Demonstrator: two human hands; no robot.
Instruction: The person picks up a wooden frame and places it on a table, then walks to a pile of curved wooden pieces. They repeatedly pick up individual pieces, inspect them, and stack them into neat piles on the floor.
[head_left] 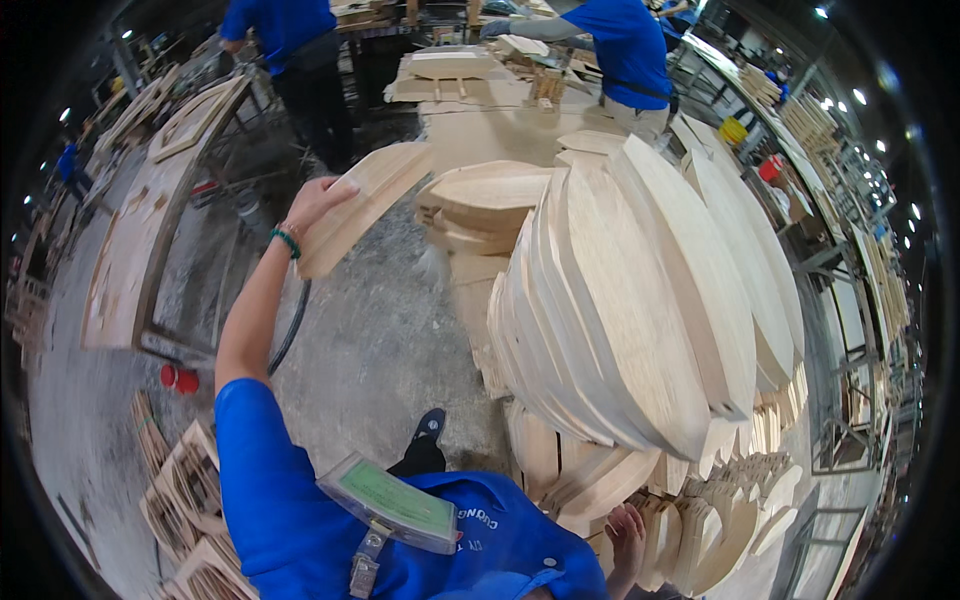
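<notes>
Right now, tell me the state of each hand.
Left hand: closed on the edge of a curved wooden panel, raised.
Right hand: fingers open, resting on the stacked wooden pieces; holding nothing.

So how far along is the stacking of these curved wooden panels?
Done: a big row of curved panels already leans together, with a smaller pile behind. In hand: the left hand lifts one panel; the right hand rests on wooden pieces below. How many remain can't be told.
</notes>
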